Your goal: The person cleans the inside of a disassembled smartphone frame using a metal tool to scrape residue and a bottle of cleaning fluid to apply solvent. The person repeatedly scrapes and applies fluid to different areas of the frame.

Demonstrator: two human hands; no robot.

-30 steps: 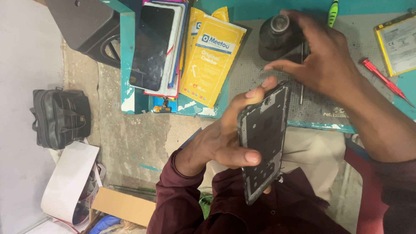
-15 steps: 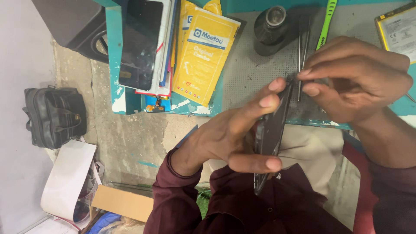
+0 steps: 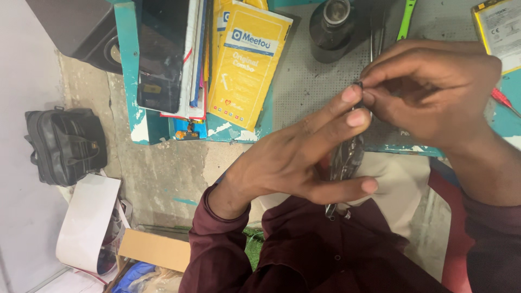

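My left hand [image 3: 296,157] holds a dark phone frame [image 3: 347,157] edge-on above my lap, fingers spread along its side and thumb under it. My right hand [image 3: 434,89] pinches the frame's top end with its fingertips, just over the front edge of the teal workbench [image 3: 127,70]. Most of the frame is hidden behind my left fingers. What my right fingertips grip at the frame's tip is too small to tell.
On the bench lie a yellow packet [image 3: 247,62], a black phone [image 3: 161,54] on a stack of flat packs, a black round pot [image 3: 332,21], a green tool [image 3: 406,19], a battery [image 3: 499,30] and a red screwdriver [image 3: 504,100]. A black bag [image 3: 66,144] sits on the floor at left.
The phone frame has turned from face-up to edge-on. My right hand came down from the bench onto the frame's top end, and both hands now sit closer together.
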